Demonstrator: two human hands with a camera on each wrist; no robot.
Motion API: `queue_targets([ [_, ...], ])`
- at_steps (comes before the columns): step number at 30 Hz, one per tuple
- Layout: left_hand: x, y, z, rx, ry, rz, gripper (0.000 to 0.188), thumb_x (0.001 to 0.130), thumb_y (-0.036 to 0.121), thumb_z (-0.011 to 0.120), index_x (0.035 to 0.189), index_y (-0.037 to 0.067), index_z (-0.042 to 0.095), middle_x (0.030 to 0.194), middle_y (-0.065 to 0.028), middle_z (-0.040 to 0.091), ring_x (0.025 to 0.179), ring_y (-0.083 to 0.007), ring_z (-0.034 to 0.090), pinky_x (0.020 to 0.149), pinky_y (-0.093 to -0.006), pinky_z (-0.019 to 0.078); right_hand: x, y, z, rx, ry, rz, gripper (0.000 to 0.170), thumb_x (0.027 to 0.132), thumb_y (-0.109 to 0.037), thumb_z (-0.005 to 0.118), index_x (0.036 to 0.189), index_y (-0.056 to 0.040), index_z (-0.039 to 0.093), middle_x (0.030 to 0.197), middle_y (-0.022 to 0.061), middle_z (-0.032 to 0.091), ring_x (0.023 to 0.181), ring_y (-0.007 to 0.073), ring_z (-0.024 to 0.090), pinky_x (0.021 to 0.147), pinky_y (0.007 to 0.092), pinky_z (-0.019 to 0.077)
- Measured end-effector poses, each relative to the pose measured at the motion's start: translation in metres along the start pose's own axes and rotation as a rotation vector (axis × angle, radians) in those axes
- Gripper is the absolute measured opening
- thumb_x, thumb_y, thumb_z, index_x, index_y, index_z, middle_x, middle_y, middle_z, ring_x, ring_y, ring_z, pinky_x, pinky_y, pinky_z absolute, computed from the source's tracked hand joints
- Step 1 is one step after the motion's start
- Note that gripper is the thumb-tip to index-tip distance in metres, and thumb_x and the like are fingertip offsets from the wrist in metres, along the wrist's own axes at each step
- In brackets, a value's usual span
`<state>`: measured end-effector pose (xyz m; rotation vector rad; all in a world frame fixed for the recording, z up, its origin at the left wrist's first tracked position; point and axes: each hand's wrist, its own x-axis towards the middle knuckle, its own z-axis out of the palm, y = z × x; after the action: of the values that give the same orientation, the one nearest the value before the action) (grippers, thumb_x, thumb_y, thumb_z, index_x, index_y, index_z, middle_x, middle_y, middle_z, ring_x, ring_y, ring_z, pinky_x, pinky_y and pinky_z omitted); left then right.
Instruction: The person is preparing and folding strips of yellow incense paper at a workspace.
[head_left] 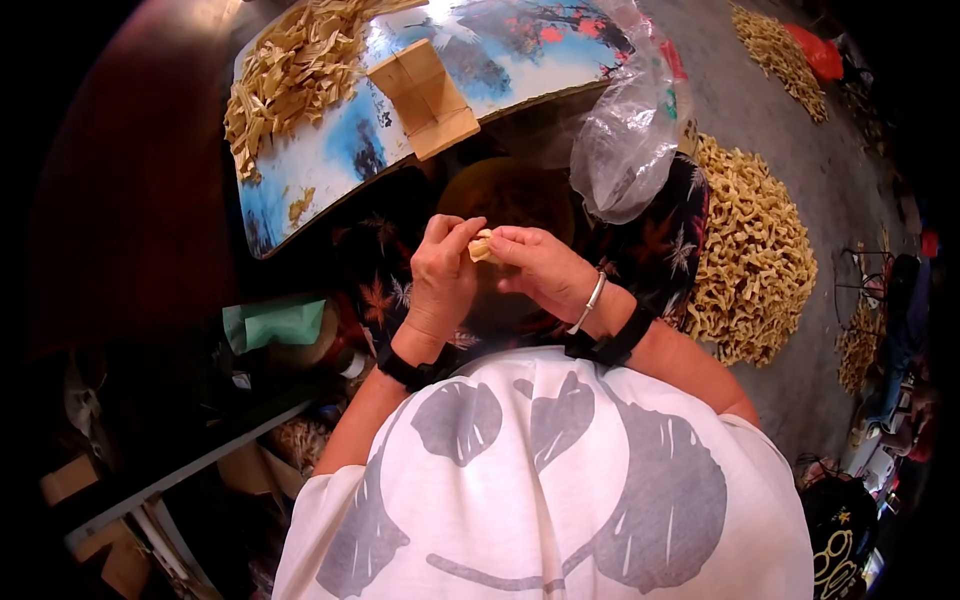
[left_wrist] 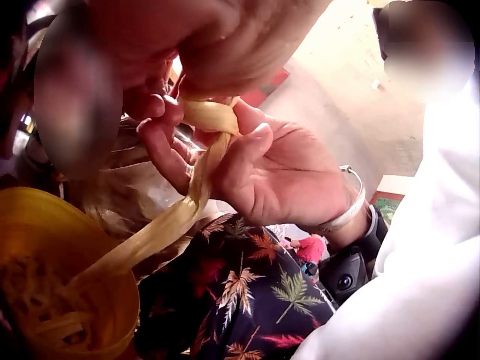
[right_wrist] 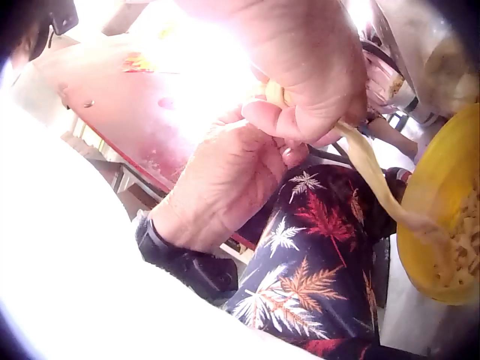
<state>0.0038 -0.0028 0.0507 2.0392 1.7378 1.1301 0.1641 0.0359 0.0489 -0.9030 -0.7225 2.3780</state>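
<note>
A soft pale-yellow strip [left_wrist: 161, 234], looped over itself near its upper end, is between both hands in front of the person's body. The left hand [head_left: 443, 275] pinches the looped end [head_left: 481, 246] from one side. From the other side, the right hand [head_left: 548, 268], with a bracelet above it, pinches the same loop between thumb and fingers. In the right wrist view the strip's tail [right_wrist: 373, 171] hangs down into a yellow tub [right_wrist: 421, 196]. More pale strips [left_wrist: 49, 300] lie inside that tub in the left wrist view. The hands partly cover the loop.
A painted board [head_left: 350, 140] ahead carries a pile of pale strips [head_left: 300, 65] and a small wooden stand [head_left: 425, 98]. A clear plastic bag [head_left: 625, 140] hangs at its right corner. Heaps of small knotted pieces [head_left: 750, 250] lie on the floor at right.
</note>
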Motion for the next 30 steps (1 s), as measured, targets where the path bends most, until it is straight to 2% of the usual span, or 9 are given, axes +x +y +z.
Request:
queue_targets([
  [3, -0.004, 0.002, -0.005, -0.253, 0.008, -0.358, 0.01, 0.091, 0.0, 0.062, 0.101, 0.001, 0.065, 0.086, -0.0044, 0.062, 0.074, -0.0147, 0.064, 0.068, -0.025, 0.0504, 0.007, 0.002, -0.001, -0.216, 0.085, -0.123, 0.02, 0.099, -0.02, 0.057, 0.103, -0.0025, 0.064, 0.093, 0.0006, 0.066, 0.082, 0.0083, 0.063, 0.067, 0.0227, 0.0556],
  [6, -0.006, 0.002, 0.0, -0.469, 0.054, -0.363, 0.007, 0.091, 0.003, 0.064, 0.098, 0.001, 0.064, 0.079, -0.007, 0.059, 0.064, -0.015, 0.059, 0.062, -0.0256, 0.0483, 0.011, 0.005, 0.003, -0.469, 0.129, -0.308, 0.019, 0.099, -0.018, 0.055, 0.102, -0.0008, 0.063, 0.092, 0.0045, 0.067, 0.079, 0.0091, 0.065, 0.063, 0.0229, 0.0571],
  [10, -0.001, -0.004, -0.009, -0.291, 0.073, -0.248, 0.009, 0.085, -0.003, 0.066, 0.092, 0.002, 0.063, 0.078, -0.0086, 0.059, 0.067, -0.0186, 0.06, 0.062, -0.0269, 0.048, 0.001, -0.002, 0.014, -0.67, 0.194, -0.401, 0.017, 0.099, -0.015, 0.055, 0.1, 0.0005, 0.062, 0.08, 0.0082, 0.068, 0.066, 0.0118, 0.067, 0.057, 0.0243, 0.0559],
  [12, 0.002, -0.016, -0.016, -0.238, 0.094, -0.245, 0.005, 0.09, -0.002, 0.065, 0.093, 0.002, 0.064, 0.081, 0.0005, 0.056, 0.068, -0.0053, 0.049, 0.06, -0.0198, 0.0413, -0.013, -0.011, 0.015, -0.826, 0.208, -0.328, 0.016, 0.098, -0.014, 0.055, 0.098, 0.0006, 0.061, 0.072, 0.0091, 0.067, 0.059, 0.0135, 0.067, 0.055, 0.0251, 0.055],
  [14, 0.001, -0.024, -0.017, -0.34, 0.046, -0.358, 0.008, 0.091, 0.0, 0.065, 0.099, 0.003, 0.064, 0.083, -0.0002, 0.059, 0.067, -0.006, 0.051, 0.059, -0.0198, 0.0426, -0.016, -0.008, 0.014, -0.951, 0.244, -0.435, 0.012, 0.096, -0.012, 0.057, 0.093, 0.0, 0.06, 0.066, 0.0085, 0.065, 0.054, 0.0156, 0.066, 0.052, 0.0267, 0.053],
  [17, 0.0, -0.021, -0.013, -1.082, 0.07, -0.743, 0.017, 0.091, 0.004, 0.066, 0.108, 0.002, 0.062, 0.093, -0.0029, 0.064, 0.072, -0.0092, 0.058, 0.063, -0.0219, 0.0481, -0.016, -0.001, 0.015, -0.906, 0.32, -0.537, 0.009, 0.094, -0.01, 0.061, 0.091, -0.0012, 0.058, 0.068, 0.0104, 0.065, 0.056, 0.019, 0.066, 0.052, 0.0294, 0.0524],
  [23, -0.004, -0.001, -0.001, -1.194, 0.045, -0.756, 0.026, 0.092, 0.006, 0.066, 0.116, 0.001, 0.058, 0.107, -0.0063, 0.065, 0.093, -0.0137, 0.063, 0.085, -0.0268, 0.0513, 0.004, 0.01, 0.012, -1.26, 0.317, -0.93, 0.014, 0.089, -0.012, 0.066, 0.095, -0.0035, 0.057, 0.08, 0.0116, 0.063, 0.07, 0.0288, 0.065, 0.064, 0.0375, 0.0525],
  [25, -0.002, -0.002, -0.004, -1.166, 0.038, -0.753, 0.026, 0.093, 0.009, 0.066, 0.116, 0.0, 0.059, 0.106, -0.0056, 0.065, 0.096, -0.0134, 0.063, 0.092, -0.0272, 0.0487, -0.001, -0.004, 0.017, -1.207, 0.345, -0.806, 0.02, 0.087, -0.017, 0.069, 0.096, -0.0039, 0.057, 0.083, 0.0114, 0.062, 0.072, 0.0285, 0.065, 0.067, 0.0378, 0.0521],
  [30, 0.004, 0.006, -0.013, -1.313, -0.223, -0.814, 0.023, 0.095, 0.016, 0.065, 0.111, -0.001, 0.063, 0.096, -0.0055, 0.067, 0.08, -0.0111, 0.063, 0.075, -0.0249, 0.053, 0.018, -0.018, -0.001, -0.978, 0.139, -0.678, 0.031, 0.083, -0.023, 0.074, 0.096, -0.0015, 0.057, 0.087, 0.0135, 0.062, 0.073, 0.0283, 0.063, 0.067, 0.0365, 0.0511],
])
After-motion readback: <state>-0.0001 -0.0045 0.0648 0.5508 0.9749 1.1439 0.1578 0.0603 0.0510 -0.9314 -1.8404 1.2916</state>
